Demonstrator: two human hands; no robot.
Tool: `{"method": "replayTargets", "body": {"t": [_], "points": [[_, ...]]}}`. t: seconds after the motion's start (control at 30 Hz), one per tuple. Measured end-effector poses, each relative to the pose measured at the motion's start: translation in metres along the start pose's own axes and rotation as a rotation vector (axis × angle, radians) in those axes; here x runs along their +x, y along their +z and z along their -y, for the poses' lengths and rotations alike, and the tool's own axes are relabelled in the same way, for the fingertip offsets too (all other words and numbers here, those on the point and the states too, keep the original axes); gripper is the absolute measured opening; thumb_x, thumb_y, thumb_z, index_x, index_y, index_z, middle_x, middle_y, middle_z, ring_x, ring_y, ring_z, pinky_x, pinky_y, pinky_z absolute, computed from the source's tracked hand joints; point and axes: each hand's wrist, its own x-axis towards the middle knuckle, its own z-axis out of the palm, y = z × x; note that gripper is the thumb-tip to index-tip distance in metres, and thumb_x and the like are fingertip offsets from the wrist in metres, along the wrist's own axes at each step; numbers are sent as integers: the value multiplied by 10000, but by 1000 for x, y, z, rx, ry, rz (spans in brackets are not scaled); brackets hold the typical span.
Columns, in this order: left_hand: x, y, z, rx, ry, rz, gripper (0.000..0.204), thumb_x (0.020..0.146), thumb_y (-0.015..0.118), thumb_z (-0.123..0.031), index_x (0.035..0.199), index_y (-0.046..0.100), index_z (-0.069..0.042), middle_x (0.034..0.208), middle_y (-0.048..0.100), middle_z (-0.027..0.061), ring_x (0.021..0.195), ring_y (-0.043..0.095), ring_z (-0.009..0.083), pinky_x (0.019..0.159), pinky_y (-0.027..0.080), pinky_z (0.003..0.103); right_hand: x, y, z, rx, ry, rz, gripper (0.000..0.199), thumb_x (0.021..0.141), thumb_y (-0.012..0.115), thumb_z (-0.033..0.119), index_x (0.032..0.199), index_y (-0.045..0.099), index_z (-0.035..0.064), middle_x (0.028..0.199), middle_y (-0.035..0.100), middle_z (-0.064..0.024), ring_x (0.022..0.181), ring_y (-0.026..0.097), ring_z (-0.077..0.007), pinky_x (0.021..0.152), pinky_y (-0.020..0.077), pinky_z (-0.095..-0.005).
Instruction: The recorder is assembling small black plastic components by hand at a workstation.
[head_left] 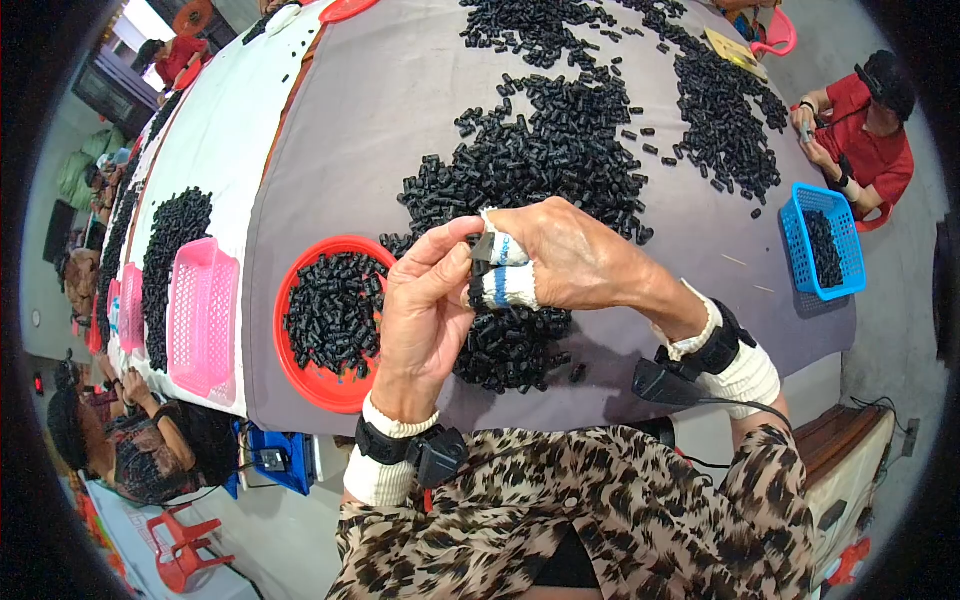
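My left hand (425, 310) and my right hand (560, 260) meet above the grey table cloth (350, 150), fingertips together on a small black plastic piece (482, 250). White cloth wraps with a blue stripe cover two fingers of my right hand. Directly under the hands lies a heap of small black pieces (510, 345). A round red tray (325, 385) filled with the same black pieces sits just left of my left hand. Both wrists wear white cuffs and black strapped devices.
Large spreads of black pieces (560, 150) cover the table's far half. A blue basket (822, 245) stands at the right edge, beside a seated person in red (865, 130). Pink baskets (200, 315) and more pieces lie on the white-covered table at left, where other people sit.
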Motion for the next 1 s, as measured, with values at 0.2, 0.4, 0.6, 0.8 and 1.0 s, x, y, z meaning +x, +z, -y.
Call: {"method": "replayTargets", "body": {"t": [0.2, 0.4, 0.6, 0.8, 1.0], "points": [[-1, -2, 0, -34, 5, -1, 251, 860, 544, -44, 1099, 538, 32, 988, 620, 117, 879, 618, 176, 786, 521, 313, -1, 2, 0, -24, -75, -50, 294, 710, 647, 236, 723, 514, -26, 639, 566, -177, 591, 567, -340, 562, 434, -389], [0, -1, 2, -72, 10, 9, 254, 861, 538, -38, 1105, 532, 32, 1002, 617, 115, 889, 616, 179, 795, 519, 320, 1, 0, 0, -42, 37, 14, 317, 700, 695, 237, 824, 529, -3, 687, 586, -125, 609, 581, -263, 563, 441, -352], [-1, -2, 1, -54, 3, 11, 252, 860, 541, -38, 1102, 538, 33, 1006, 616, 115, 898, 614, 181, 800, 517, 319, 1, 0, 0, -73, 53, 43, 337, 694, 699, 254, 834, 533, -3, 696, 593, -127, 617, 586, -272, 569, 445, -356], [-1, -3, 2, -20, 9, -9, 253, 856, 545, -37, 1099, 540, 35, 1007, 617, 117, 900, 614, 182, 799, 516, 314, 0, 4, -8, -50, -29, 3, 308, 714, 685, 234, 831, 530, -5, 689, 591, -124, 615, 589, -271, 562, 445, -355], [1, 0, 4, -43, 41, -26, 257, 855, 549, -41, 1100, 536, 38, 1002, 616, 118, 893, 614, 179, 805, 511, 307, -1, 4, -8, -108, -89, -42, 301, 712, 692, 226, 810, 527, -6, 659, 578, -113, 565, 562, -239, 537, 435, -336]]}}
